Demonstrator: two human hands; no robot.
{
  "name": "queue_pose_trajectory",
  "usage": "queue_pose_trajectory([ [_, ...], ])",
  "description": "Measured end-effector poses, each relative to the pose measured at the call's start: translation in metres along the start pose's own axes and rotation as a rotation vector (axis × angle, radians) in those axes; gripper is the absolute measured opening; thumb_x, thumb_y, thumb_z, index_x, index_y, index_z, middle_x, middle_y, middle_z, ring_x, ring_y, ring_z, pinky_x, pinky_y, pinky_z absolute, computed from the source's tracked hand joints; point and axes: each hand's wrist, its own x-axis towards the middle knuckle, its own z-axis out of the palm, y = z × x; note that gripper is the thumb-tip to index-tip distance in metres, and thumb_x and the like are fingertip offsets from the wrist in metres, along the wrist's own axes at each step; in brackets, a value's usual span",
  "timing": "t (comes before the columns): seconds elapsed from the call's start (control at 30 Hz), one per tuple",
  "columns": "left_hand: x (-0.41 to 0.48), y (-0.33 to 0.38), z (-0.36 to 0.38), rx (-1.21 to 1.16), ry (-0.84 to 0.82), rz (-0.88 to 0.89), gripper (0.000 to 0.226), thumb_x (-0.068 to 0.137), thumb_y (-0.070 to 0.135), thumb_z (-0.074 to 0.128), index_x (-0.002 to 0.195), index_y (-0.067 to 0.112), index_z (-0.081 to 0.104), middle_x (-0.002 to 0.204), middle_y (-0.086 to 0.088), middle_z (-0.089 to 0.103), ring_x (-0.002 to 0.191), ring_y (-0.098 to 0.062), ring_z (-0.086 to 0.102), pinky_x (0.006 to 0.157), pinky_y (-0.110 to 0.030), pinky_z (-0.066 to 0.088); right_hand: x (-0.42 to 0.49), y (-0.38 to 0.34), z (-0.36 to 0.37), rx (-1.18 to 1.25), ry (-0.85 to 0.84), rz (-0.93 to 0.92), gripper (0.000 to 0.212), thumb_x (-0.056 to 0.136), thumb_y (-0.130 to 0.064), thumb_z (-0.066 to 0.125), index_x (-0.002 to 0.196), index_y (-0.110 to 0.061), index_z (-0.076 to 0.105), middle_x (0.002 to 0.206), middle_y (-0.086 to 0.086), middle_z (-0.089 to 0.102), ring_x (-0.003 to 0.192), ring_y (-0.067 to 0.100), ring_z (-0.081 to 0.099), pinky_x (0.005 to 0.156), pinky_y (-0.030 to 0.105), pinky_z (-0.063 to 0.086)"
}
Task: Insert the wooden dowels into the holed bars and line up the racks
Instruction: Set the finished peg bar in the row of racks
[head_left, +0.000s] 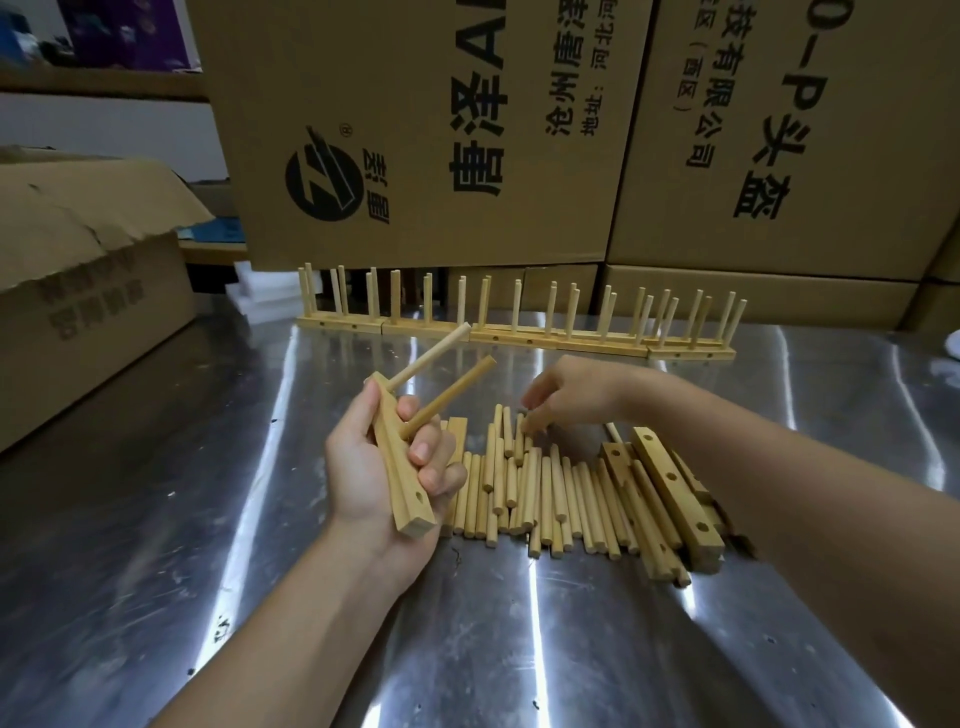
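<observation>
Our left hand (374, 467) grips the holed bar (390, 441) clear of the counter (571, 649), its long axis running from near us up and away and its two seated dowels (431, 358) pointing up and to the right. One empty hole (418, 501) shows by the near end. The loose dowels (550, 493) lie just right of that hand, long axes towards us. Our right hand (576, 395) is nearer them, fingers curled onto their far ends, though we cannot tell whether one is pinched. Finished racks (519, 332) stand in a row behind
</observation>
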Motion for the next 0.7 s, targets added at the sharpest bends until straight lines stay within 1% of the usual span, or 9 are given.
queue_pose_trajectory([
  [0.07,0.000,-0.001,0.000,0.001,0.003,-0.002,0.047,0.108,0.049,0.046,0.073,0.019,0.053,0.053,0.001,0.037,0.037,-0.011,0.034,0.038,-0.022,0.028,0.002,0.003,0.003,0.034,0.016,0.029,0.035,0.098,-0.031,0.073,0.132,-0.022,0.068,0.107,-0.006,0.072,0.101,0.010,0.068,0.081,0.025,0.053],
  [0.17,0.000,-0.001,0.002,0.004,0.004,-0.005,0.047,0.108,0.049,0.045,0.072,0.019,0.052,0.052,0.001,0.036,0.037,-0.011,0.033,0.038,-0.021,0.027,0.009,0.005,0.009,0.171,0.088,0.098,0.017,0.097,-0.024,0.075,0.113,-0.020,0.074,0.100,0.004,0.077,0.079,0.010,0.070,0.060,0.020,0.055],
  [0.23,-0.001,-0.002,0.002,0.005,0.003,-0.011,0.048,0.108,0.049,0.045,0.072,0.019,0.052,0.052,0.001,0.036,0.037,-0.011,0.033,0.039,-0.022,0.026,0.012,0.005,0.013,0.238,0.145,0.137,0.009,0.096,-0.020,0.076,0.104,-0.017,0.075,0.099,0.007,0.078,0.076,0.011,0.071,0.052,0.017,0.053],
  [0.3,-0.003,-0.003,0.003,0.017,0.003,-0.017,0.048,0.108,0.050,0.046,0.072,0.019,0.052,0.052,0.001,0.036,0.037,-0.011,0.032,0.041,-0.022,0.024,0.014,0.006,0.018,0.283,0.210,0.147,0.005,0.096,-0.016,0.075,0.100,-0.017,0.075,0.098,0.006,0.077,0.077,0.011,0.075,0.050,0.015,0.052],
  [0.4,-0.004,-0.004,0.004,0.026,0.003,-0.016,0.049,0.108,0.050,0.046,0.071,0.019,0.053,0.052,0.002,0.036,0.038,-0.011,0.032,0.045,-0.023,0.021,0.013,0.007,0.022,0.382,0.304,0.137,0.006,0.095,-0.012,0.076,0.096,-0.018,0.075,0.093,0.006,0.076,0.069,0.008,0.075,0.051,0.014,0.053],
  [0.47,-0.005,-0.004,0.006,0.025,0.008,-0.018,0.049,0.108,0.050,0.046,0.071,0.019,0.053,0.052,0.001,0.035,0.038,-0.011,0.032,0.045,-0.023,0.020,0.010,0.006,0.023,0.368,0.295,0.145,0.005,0.094,-0.020,0.078,0.097,-0.019,0.074,0.087,0.004,0.078,0.062,0.007,0.074,0.048,0.015,0.051],
  [0.5,-0.005,-0.004,0.006,0.025,0.010,-0.021,0.049,0.108,0.050,0.046,0.071,0.019,0.053,0.052,0.001,0.035,0.038,-0.011,0.032,0.044,-0.023,0.021,0.009,0.005,0.025,0.341,0.280,0.159,0.009,0.093,-0.024,0.080,0.097,-0.019,0.074,0.080,0.003,0.078,0.058,0.007,0.073,0.045,0.016,0.051],
  [0.57,-0.006,-0.004,0.007,0.025,0.008,-0.028,0.048,0.108,0.050,0.046,0.071,0.019,0.053,0.052,0.001,0.036,0.037,-0.011,0.032,0.042,-0.022,0.023,0.010,0.002,0.027,0.317,0.268,0.195,0.013,0.092,-0.025,0.081,0.098,-0.017,0.073,0.072,0.002,0.078,0.055,0.009,0.074,0.044,0.020,0.053],
  [0.7,-0.008,-0.006,0.008,0.026,0.012,-0.043,0.049,0.107,0.050,0.046,0.070,0.019,0.054,0.051,0.001,0.036,0.037,-0.011,0.032,0.039,-0.022,0.025,0.016,-0.003,0.029,0.271,0.314,0.250,0.011,0.097,-0.017,0.074,0.105,-0.012,0.070,0.088,0.009,0.077,0.063,0.014,0.077,0.052,0.025,0.061],
])
